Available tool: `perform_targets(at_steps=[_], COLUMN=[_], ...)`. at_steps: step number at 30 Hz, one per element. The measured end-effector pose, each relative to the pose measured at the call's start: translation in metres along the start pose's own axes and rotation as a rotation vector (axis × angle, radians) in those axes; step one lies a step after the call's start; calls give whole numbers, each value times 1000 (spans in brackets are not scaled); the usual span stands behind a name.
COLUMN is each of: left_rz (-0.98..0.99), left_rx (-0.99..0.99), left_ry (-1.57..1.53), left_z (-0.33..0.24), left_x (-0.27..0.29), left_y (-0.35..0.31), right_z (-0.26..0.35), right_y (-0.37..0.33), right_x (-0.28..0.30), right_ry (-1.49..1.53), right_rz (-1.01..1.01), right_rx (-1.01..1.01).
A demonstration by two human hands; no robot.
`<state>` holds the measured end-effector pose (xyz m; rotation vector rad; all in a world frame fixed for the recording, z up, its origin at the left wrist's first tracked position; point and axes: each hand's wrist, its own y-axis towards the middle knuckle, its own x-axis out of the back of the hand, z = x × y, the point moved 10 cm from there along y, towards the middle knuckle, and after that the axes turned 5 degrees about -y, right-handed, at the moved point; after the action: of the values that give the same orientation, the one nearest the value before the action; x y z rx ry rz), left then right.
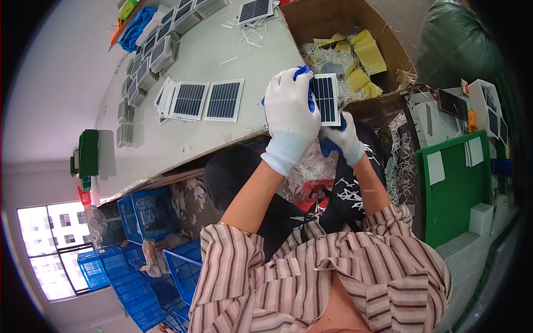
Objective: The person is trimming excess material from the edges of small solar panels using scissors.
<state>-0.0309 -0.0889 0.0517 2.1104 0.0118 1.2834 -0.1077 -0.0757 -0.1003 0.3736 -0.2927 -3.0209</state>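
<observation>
My left hand (291,105), in a white glove with a blue coated palm, is closed on a small solar panel (325,99), dark with pale lines and a white border. The panel is held up at the table's edge, above my lap. Just below its lower right corner is my right hand (345,139), gloved the same way. Its fingers are curled and slightly blurred, and whatever they hold is hidden. White trimmed strips (350,194) lie scattered over my dark apron and trouser legs.
On the pale table (222,61) lie a single panel (224,100), a fanned stack (187,101) and rows of stacked panels (145,75). A cardboard box (388,44) of white shreds and yellow scraps stands ahead. Right is a green tray (455,191); left, blue crates (133,277).
</observation>
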Motion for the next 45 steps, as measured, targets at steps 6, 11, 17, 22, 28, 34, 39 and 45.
perform_targets(at_steps=[6, 11, 17, 22, 28, 34, 39, 45], left_rz=[10, 16, 15, 41, 2, -7, 20, -13], left_rx=[1, 9, -48, -125, -21, 1, 36, 45], left_ry=[11, 52, 95, -26, 103, 25, 18, 52], left_z=[1, -5, -17, -17, 1, 2, 1, 3], left_x=[-4, 1, -3, -1, 20, 2, -3, 3], left_y=[-4, -1, 2, -1, 5, -3, -2, -4], right_z=[26, 3, -67, -31, -12, -17, 2, 23], right_y=[-56, -28, 40, 49, 21, 19, 6, -52], right_x=[-72, 15, 14, -22, 8, 13, -1, -66], right_ry=[-339, -80, 199, 1007, 94, -80, 15, -288], right_rz=[528, -262, -435, -212, -91, 31, 40, 390], right_rx=[69, -53, 97, -329, 24, -119, -32, 58])
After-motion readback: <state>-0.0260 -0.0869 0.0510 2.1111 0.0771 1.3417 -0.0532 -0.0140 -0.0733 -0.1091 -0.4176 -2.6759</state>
